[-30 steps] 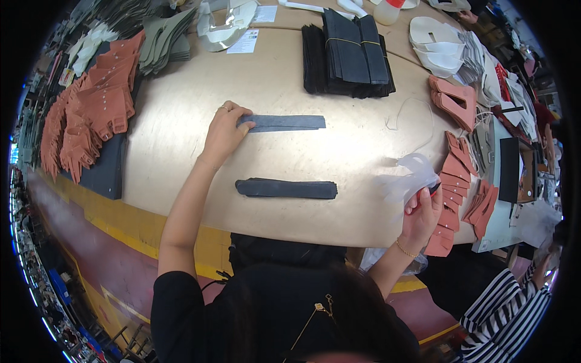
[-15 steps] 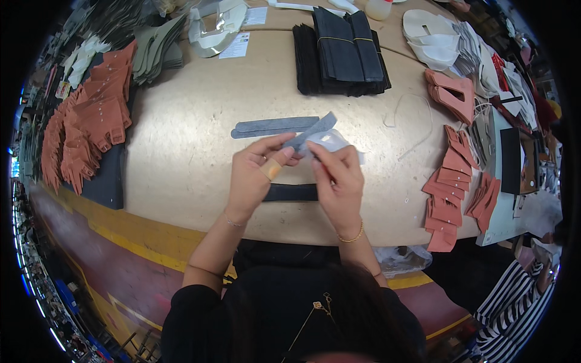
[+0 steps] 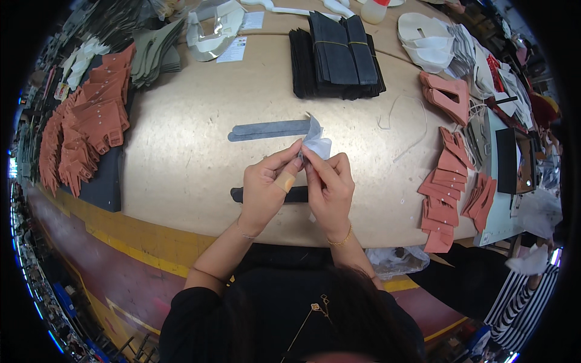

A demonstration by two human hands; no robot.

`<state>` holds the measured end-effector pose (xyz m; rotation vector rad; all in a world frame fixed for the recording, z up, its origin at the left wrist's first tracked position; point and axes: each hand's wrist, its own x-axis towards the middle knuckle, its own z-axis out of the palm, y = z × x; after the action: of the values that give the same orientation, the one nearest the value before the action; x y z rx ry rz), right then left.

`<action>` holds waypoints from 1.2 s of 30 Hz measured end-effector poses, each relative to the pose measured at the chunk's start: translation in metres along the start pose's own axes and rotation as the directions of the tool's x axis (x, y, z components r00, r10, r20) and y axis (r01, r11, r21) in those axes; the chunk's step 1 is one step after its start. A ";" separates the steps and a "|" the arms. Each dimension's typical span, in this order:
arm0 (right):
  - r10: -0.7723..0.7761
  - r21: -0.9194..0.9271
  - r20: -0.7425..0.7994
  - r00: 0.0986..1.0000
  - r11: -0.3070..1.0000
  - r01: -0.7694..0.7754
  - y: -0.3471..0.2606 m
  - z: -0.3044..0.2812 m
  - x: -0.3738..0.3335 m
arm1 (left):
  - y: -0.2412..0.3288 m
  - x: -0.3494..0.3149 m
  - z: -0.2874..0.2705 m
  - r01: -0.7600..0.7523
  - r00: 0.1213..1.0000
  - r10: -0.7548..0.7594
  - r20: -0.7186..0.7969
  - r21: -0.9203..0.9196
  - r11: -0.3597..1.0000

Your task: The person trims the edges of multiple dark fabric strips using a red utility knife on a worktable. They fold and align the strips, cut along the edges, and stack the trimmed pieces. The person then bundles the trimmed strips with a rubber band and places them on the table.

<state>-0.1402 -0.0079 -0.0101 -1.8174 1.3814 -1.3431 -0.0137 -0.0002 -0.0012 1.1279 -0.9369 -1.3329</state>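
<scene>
My left hand [image 3: 267, 184], with a tan plaster on its thumb, pinches the end of a grey strip [image 3: 313, 129] that curls up beyond my fingertips. My right hand [image 3: 331, 192] is closed at the same spot, fingertips touching the left ones. Thin whitish sheet [image 3: 319, 147] fans out from under the fingers beside the strip; my fingers hide where the two meet. Just past my hands, flat grey strips [image 3: 263, 131] lie side by side on the table. A black strip [image 3: 296, 194] lies beneath my wrists, partly covered by both hands.
Stacked dark pieces tied with yellow bands [image 3: 342, 54] stand at the far middle of the table [image 3: 181, 139]. Salmon-coloured cut pieces lie in piles at left [image 3: 91, 115] and right [image 3: 445, 193]. A white cord [image 3: 417, 136] curls on the right. A person in striped clothing [image 3: 526, 302] is at lower right.
My hands have come together and closer to me, fingertips now meeting. The grey strip has turned from slanting to nearly upright and curled. The thin red-brown tool seen in my right hand no longer shows.
</scene>
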 end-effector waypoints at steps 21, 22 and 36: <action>0.544 0.822 -0.042 0.838 0.495 -0.280 0.084 -0.163 -0.021 | 0.017 -0.036 -0.107 0.450 0.889 -0.457 -0.027 0.236 0.861; 0.480 0.809 -0.022 0.877 0.524 -0.267 0.085 -0.166 -0.023 | 0.013 -0.038 -0.112 0.434 0.897 -0.442 -0.023 0.240 0.868; 0.332 0.093 -0.038 0.942 0.940 -0.328 0.083 -0.150 -0.016 | 0.011 -0.021 -0.116 0.199 0.980 -0.133 -0.148 0.762 0.616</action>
<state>-0.3111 0.0022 -0.0257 -1.4250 1.5510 -1.2575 0.1003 0.0286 -0.0152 1.9599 -1.4450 -1.0015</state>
